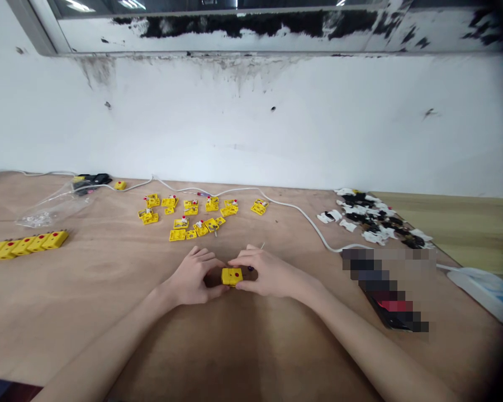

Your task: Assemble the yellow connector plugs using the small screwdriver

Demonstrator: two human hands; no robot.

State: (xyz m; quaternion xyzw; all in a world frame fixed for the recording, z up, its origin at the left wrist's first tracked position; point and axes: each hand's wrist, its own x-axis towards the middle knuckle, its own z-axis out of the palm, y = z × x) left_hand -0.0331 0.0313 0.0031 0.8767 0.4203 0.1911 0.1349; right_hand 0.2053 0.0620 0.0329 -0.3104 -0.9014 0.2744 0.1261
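Observation:
Near the middle of the wooden table, a small yellow box (232,276) with a red dot on top sits between my two hands. My left hand (198,276) grips its left side between thumb and fingers. On the right side, my right hand (260,272) has its thumb and fingertips on the box. A small dark object (250,268) shows under the right fingers, with a thin pale rod sticking up behind them. Beyond my hands lie several open yellow cases (177,235) with white and red parts.
Closed yellow boxes (26,245) stand in a row at left, near a clear plastic bag (46,209). A white cable (305,215) crosses the back. Black and white scraps (373,218) and a pixelated dark item (388,310) lie at right.

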